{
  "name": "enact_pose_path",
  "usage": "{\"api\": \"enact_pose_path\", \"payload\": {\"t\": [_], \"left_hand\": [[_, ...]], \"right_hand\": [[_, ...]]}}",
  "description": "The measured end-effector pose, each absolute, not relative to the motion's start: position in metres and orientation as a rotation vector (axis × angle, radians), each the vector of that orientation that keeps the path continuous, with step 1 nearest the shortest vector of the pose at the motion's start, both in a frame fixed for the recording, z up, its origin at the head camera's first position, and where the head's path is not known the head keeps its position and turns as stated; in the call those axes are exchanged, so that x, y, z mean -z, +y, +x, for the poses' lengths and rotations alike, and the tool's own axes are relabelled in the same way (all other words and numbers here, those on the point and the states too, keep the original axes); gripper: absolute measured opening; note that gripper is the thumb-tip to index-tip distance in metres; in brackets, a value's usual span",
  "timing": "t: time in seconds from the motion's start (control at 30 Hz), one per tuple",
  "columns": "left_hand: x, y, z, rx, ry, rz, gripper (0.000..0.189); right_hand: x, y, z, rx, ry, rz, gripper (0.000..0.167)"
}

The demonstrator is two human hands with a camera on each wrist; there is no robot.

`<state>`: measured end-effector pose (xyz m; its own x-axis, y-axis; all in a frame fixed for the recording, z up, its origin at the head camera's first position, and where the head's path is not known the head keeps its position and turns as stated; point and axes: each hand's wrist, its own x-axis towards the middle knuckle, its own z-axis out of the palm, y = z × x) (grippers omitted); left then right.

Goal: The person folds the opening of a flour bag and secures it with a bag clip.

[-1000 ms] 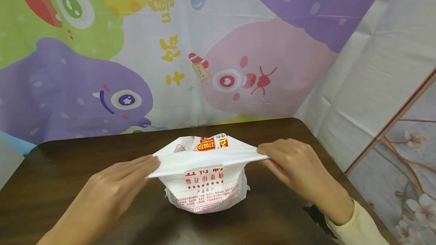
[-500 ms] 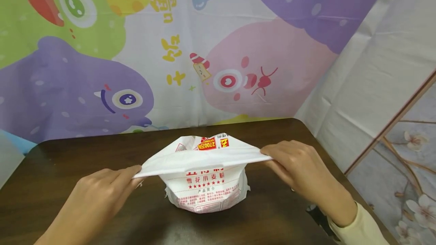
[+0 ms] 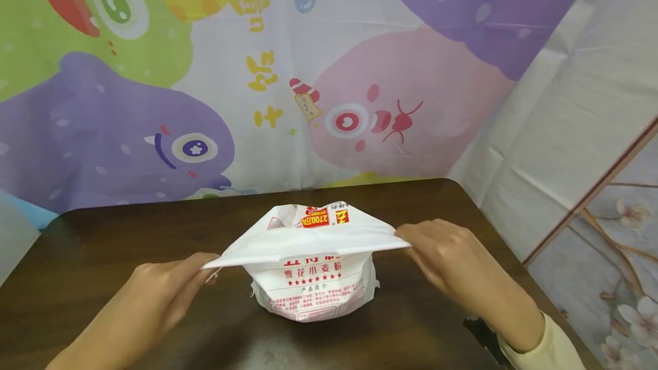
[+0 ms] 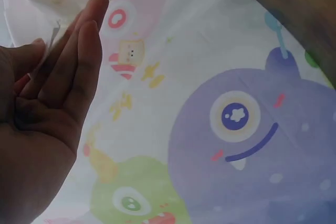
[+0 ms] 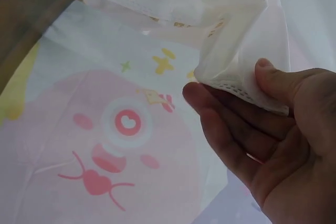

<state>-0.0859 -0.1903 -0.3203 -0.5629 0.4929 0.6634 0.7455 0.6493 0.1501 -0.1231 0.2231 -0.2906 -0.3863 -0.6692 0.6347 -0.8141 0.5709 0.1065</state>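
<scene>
A white flour bag [image 3: 313,281] with red Chinese print stands on the dark wooden table, its top folded over into a flat band stretched sideways. My left hand [image 3: 154,296] pinches the band's left end between thumb and fingers. In the left wrist view that corner shows as a thin white edge at the thumb of the left hand [image 4: 55,87]. At the other end, my right hand [image 3: 452,261] pinches the right corner. The right wrist view shows the right hand [image 5: 268,135] with its thumb on top of the white fabric [image 5: 236,61] and its fingers beneath the stitched edge.
The brown table [image 3: 128,244] reaches back to a hanging cloth [image 3: 277,170] printed with cartoon monsters. A flowered panel [image 3: 632,244] stands along the right side. Something black [image 3: 483,336] shows at the right wrist, by a cream sleeve [image 3: 545,347].
My left hand has shifted left and down, out to the band's very corner. The right hand has moved slightly right and lower. The bag stays in place, its band more widely stretched.
</scene>
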Motion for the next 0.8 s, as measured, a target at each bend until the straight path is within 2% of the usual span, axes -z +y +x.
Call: {"api": "enact_pose_path", "payload": {"t": [0.07,0.1,0.23,0.3,0.4,0.53,0.57,0.7,0.8], "left_hand": [[0.320,-0.192,-0.087,0.579,-2.306,-0.954,0.031],[0.320,-0.192,-0.088,0.580,-2.320,-0.948,0.025],[0.320,-0.194,-0.091,0.572,-2.337,-0.941,0.011],[0.320,-0.194,-0.093,0.558,-2.335,-0.936,0.010],[0.320,-0.196,-0.093,0.530,-2.324,-0.932,0.015],[0.320,-0.195,-0.093,0.519,-2.341,-0.928,0.018],[0.320,-0.195,-0.093,0.519,-2.349,-0.927,0.020],[0.321,-0.195,-0.093,0.530,-2.363,-0.917,0.029],[0.323,-0.195,-0.094,0.526,-2.352,-0.900,0.025]], "right_hand": [[0.290,0.225,-0.120,-0.300,-2.208,1.190,0.017],[0.290,0.226,-0.118,-0.305,-2.240,1.193,0.015],[0.290,0.230,-0.112,-0.302,-2.356,1.189,0.043],[0.291,0.231,-0.111,-0.307,-2.375,1.193,0.048],[0.291,0.232,-0.112,-0.315,-2.359,1.208,0.044],[0.292,0.237,-0.114,-0.366,-2.314,1.223,0.022],[0.293,0.238,-0.115,-0.391,-2.300,1.228,0.023],[0.293,0.241,-0.119,-0.522,-2.216,1.240,0.042],[0.293,0.240,-0.122,-0.564,-2.089,1.245,0.038]]}}
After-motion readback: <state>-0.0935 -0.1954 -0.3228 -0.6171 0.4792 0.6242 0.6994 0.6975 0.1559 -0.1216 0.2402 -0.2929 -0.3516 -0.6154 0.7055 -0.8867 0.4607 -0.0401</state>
